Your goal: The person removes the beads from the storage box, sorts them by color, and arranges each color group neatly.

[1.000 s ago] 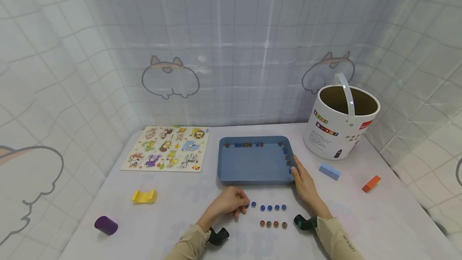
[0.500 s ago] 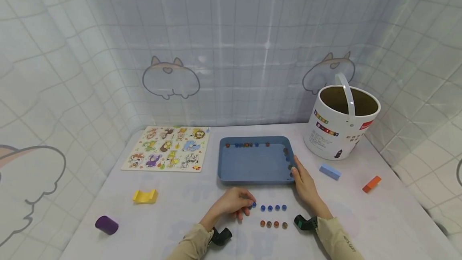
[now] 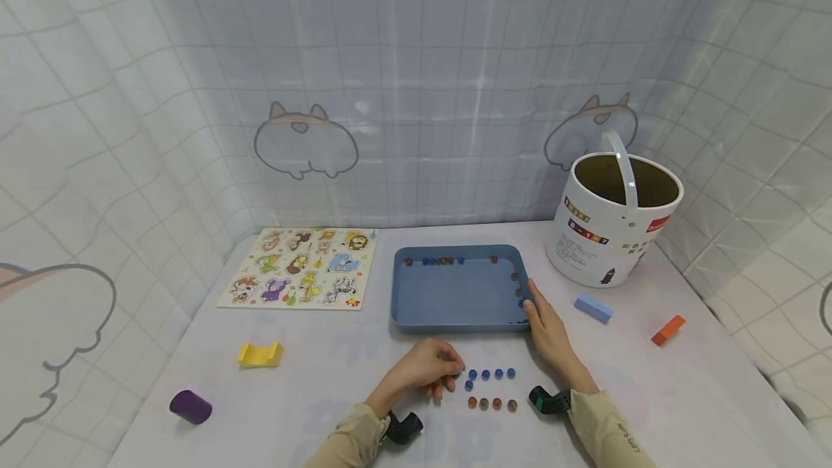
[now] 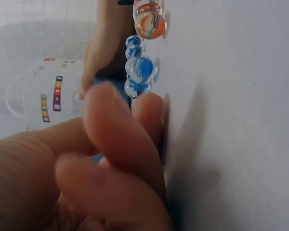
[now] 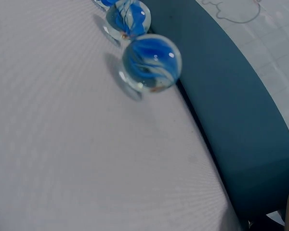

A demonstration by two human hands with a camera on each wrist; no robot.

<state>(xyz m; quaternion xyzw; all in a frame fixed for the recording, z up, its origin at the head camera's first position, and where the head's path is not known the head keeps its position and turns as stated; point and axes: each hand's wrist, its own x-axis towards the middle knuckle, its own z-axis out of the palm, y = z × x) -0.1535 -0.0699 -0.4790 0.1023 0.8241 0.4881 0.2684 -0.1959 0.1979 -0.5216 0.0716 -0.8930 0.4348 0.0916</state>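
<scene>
My left hand is low over the table, its fingertips beside a short row of blue marbles. One blue marble lies just in front of that row, near the fingertips. In the left wrist view the fingers are bent near the tabletop; whether a marble is between them is hidden. Closer to me runs a row of orange and brown marbles. My right hand grips the right edge of a blue tray, thumb at the rim. Several marbles lie along the tray's far and right sides.
A white bucket with a handle stands behind the right hand. A light blue block and an orange block lie to the right. On the left are an animal puzzle board, a yellow block and a purple cylinder.
My left hand has shifted right and a loose blue marble has moved nearer to me. Marbles inside the tray have rolled, some toward its near right corner. My right hand stays at the tray.
</scene>
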